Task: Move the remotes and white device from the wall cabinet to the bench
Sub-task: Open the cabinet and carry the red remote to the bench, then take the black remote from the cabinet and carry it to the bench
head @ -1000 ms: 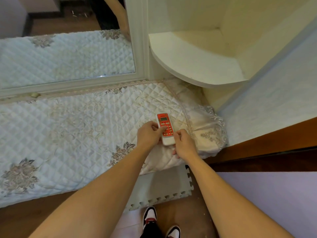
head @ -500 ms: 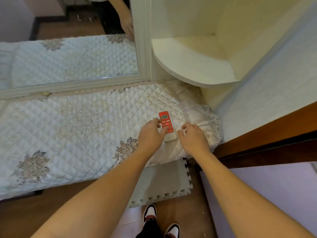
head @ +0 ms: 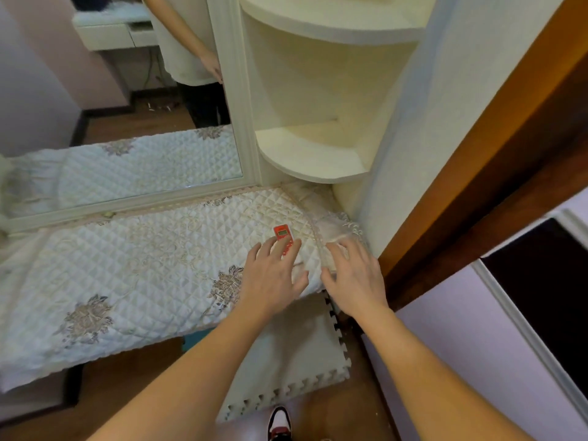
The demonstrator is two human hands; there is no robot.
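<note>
The quilted counter (head: 127, 265) fills the left side, and we now see more of the cabinet shelves (head: 305, 154) above it than before. Our left hand (head: 273, 275) and right hand (head: 356, 278) were curled by the red remote (head: 281, 232). Now both are flat with fingers spread. The remote lies on the counter, partly under our left fingers.

Home bedroom: mirror (head: 121, 106), quilted bench (head: 127, 265) (lace-edged).

Both arms reach forward, left hand (head: 273, 275) and right hand (head: 356, 275) side by side, fingers spread, palms down
</note>
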